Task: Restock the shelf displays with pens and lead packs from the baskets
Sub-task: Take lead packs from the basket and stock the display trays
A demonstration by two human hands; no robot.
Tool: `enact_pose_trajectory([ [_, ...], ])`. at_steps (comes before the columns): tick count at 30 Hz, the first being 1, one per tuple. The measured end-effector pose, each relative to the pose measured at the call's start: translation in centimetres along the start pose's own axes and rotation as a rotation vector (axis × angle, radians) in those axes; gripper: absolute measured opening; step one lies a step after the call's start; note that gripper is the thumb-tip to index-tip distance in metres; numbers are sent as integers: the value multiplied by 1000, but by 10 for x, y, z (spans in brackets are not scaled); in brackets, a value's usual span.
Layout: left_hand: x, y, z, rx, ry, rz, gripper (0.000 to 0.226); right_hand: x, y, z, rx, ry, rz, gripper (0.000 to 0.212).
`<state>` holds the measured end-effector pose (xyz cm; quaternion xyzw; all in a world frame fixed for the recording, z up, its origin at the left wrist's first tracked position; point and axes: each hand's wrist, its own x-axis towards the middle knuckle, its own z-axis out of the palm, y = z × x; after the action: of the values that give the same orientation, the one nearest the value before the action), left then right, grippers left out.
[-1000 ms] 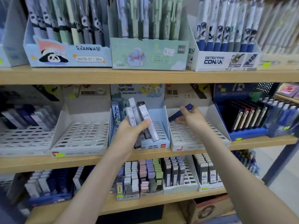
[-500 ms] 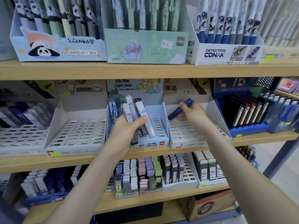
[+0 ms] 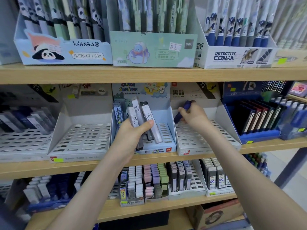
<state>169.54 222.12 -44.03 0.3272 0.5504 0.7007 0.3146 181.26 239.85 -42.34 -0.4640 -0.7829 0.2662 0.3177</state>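
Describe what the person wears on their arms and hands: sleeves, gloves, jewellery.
Nothing worn shows. The left hand and right hand are bare, with no gloves and no ring visible. The left forearm and right forearm are uncovered down to the frame's edge: no sleeve, watch or bracelet in view.

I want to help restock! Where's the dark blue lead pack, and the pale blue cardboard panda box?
Dark blue lead pack [image 3: 188, 105]: head view, upper end.
Pale blue cardboard panda box [image 3: 68, 49]: head view, front panel.
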Motion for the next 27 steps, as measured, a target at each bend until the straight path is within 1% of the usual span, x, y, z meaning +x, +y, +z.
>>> enact_pose_trajectory([
  [4,-1,0,-2,17,2,8,18,-2,-11,4,-135,-47,-70,36],
  [7,-1,-1,-4,18,3,17,18,-3,-7,7,-110,-54,-93,37],
  [10,-1,-1,-4,14,0,19,16,-8,4,9,-56,-107,-136,41],
  [12,-1,0,-3,10,-3,21,16,-11,10,7,-116,-112,-204,34],
  [13,-1,0,-3,8,-3,22,16,-11,12,5,-157,-105,-246,36],
  [16,-1,0,-2,8,2,24,16,-10,14,-1,-263,-72,-357,58],
  [20,-1,-1,-2,0,6,15,20,-8,18,-4,-315,-48,-393,72],
  [21,-2,-1,-1,-6,3,12,23,-9,20,-5,-321,-43,-388,71],
  [22,-2,0,0,-12,-2,7,25,-10,20,-6,-315,-19,-395,65],
  [24,-2,0,2,-30,-13,-2,28,-17,16,-10,-213,103,-413,39],
  [25,-2,1,4,-41,-19,-8,28,-24,10,-12,-85,158,-395,24],
  [26,-2,1,6,-49,-26,-13,27,-34,1,-16,67,160,-367,15],
  [27,-2,0,9,-52,-37,-14,24,-44,-8,-18,215,104,-338,17],
])
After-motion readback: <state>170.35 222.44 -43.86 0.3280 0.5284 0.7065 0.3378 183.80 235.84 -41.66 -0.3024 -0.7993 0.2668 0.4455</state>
